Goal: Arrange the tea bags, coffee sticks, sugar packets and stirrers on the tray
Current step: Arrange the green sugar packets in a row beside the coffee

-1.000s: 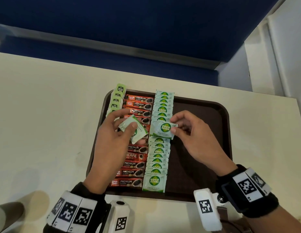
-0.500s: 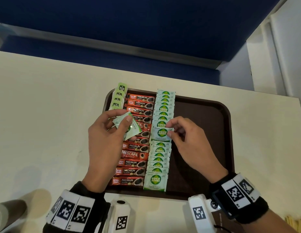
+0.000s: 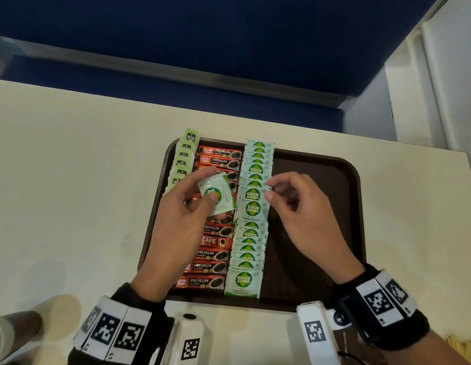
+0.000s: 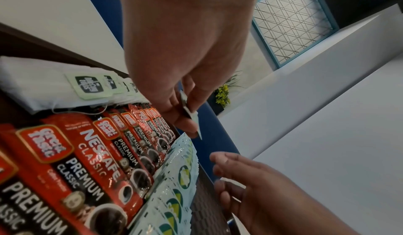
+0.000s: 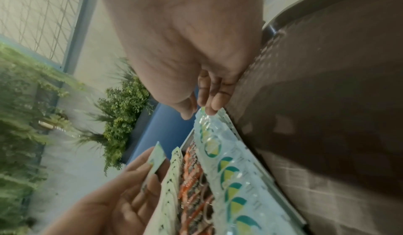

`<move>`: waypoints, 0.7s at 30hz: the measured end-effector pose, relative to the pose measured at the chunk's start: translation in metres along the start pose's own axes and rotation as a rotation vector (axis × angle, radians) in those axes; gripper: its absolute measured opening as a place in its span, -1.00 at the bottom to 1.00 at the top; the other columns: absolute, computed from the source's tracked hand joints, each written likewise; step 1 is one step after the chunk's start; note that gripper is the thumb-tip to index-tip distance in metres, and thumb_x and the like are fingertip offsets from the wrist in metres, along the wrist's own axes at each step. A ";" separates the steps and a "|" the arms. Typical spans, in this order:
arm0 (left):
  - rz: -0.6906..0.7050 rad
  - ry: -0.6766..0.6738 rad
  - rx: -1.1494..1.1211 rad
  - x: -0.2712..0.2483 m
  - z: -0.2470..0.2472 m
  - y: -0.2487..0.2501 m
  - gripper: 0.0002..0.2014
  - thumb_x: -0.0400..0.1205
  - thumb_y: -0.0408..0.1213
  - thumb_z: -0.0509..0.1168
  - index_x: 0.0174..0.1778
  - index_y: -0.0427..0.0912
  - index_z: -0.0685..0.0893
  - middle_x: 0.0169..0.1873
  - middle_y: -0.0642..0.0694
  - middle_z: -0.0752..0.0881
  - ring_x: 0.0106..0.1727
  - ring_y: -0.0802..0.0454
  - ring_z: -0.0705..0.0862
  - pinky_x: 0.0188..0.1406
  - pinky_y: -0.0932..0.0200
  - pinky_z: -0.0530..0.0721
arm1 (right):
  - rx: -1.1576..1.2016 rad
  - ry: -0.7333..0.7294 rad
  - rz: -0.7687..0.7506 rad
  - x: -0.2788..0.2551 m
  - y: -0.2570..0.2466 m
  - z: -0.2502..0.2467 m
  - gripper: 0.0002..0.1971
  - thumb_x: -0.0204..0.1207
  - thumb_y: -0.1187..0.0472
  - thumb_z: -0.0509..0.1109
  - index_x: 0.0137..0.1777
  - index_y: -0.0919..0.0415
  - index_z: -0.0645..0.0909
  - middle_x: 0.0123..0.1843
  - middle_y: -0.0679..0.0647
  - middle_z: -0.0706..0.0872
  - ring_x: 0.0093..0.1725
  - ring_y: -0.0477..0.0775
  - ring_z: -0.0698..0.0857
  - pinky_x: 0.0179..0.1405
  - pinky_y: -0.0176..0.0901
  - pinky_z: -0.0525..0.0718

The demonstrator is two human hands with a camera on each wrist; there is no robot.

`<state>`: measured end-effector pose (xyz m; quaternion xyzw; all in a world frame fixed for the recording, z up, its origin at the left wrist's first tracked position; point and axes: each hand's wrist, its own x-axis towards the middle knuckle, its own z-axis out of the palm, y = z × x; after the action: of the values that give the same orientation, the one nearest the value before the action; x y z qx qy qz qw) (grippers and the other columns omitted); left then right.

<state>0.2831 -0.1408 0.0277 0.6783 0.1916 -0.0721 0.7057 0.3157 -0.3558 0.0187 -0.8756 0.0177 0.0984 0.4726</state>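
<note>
Cream table (image 3: 71,180), left hand (image 3: 181,219) pinching sugar packet (image 3: 218,196), right hand (image 3: 302,214) fingers loose, plant (image 5: 122,111) only wrist-seen.

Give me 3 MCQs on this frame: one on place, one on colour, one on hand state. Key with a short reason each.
1. Where on the tray do the tea bags lie?
A. along its left edge
B. in its bare right half
C. between the coffee sticks and the sugar packets

2. What colour is the tray?
A. white
B. dark brown
C. blue

3. What is the left hand doing?
A. resting flat on the table
B. pinching a sugar packet above the coffee sticks
C. gripping a coffee stick

Key
1 A: the green-tagged bags run down the left edge, beside the coffee sticks.
2 B: its rim and bare floor are dark brown.
3 B: thumb and fingers hold a green and white packet, as the left wrist view confirms.
</note>
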 end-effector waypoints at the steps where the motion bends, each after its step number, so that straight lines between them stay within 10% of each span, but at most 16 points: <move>1: -0.001 -0.020 -0.017 -0.001 0.002 0.001 -0.56 0.78 -0.47 0.41 0.51 0.07 0.71 0.14 0.01 0.91 0.07 0.10 0.93 -0.05 0.18 0.90 | 0.063 -0.031 0.025 0.000 -0.005 -0.002 -0.90 0.73 0.07 0.51 0.19 -0.08 0.74 0.11 -0.11 0.78 0.04 -0.08 0.76 -0.02 -0.33 0.70; 8: -0.038 -0.087 -0.025 -0.004 0.015 0.007 -0.79 0.66 -0.41 0.56 0.18 -0.30 0.75 -0.16 -0.13 0.94 -0.23 -0.01 0.93 -0.28 0.21 0.87 | 0.292 -0.197 0.113 -0.006 -0.024 -0.007 -0.87 0.69 0.12 0.55 0.18 0.08 0.81 0.02 0.05 0.88 -0.14 -0.11 0.77 -0.18 -0.36 0.69; 21: 0.069 -0.070 0.207 -0.006 0.011 0.004 -0.91 0.61 -0.23 0.63 -0.03 0.02 0.87 -0.16 0.07 0.90 -0.09 0.10 0.88 -0.01 0.25 0.83 | 0.325 -0.200 0.141 -0.011 -0.022 -0.018 -0.84 0.73 0.24 0.49 0.27 0.13 0.68 0.02 0.03 0.92 -0.03 -0.02 0.91 -0.04 -0.23 0.80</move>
<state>0.2809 -0.1519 0.0339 0.7508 0.1348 -0.0909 0.6403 0.3105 -0.3591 0.0483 -0.7704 0.0473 0.2136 0.5989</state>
